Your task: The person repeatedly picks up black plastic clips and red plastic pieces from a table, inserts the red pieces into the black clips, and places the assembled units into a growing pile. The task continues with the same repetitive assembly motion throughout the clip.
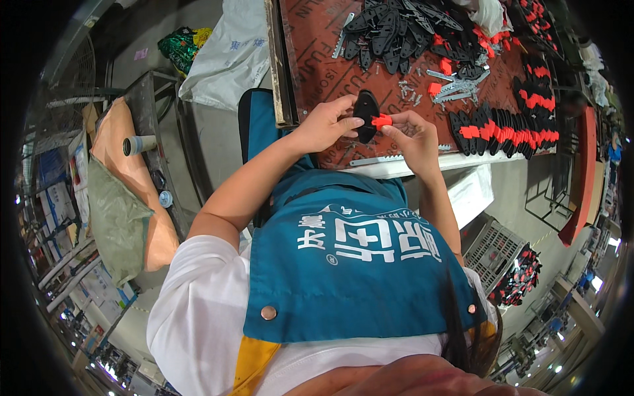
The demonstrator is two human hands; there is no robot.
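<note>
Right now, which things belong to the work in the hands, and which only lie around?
In use:
- black plastic piece in left hand
- red clip in right hand
- finished black-and-red pieces
- loose black pieces

Lying about:
- white sack
- tape roll
- grey crate

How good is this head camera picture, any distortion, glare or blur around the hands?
Head view: strong fisheye bending, with a black rim and curved table edge. Light is even, with no harsh glare on the work. The left hand, right hand, black part and red piece are sharp; the rim areas look smeared and small.
</note>
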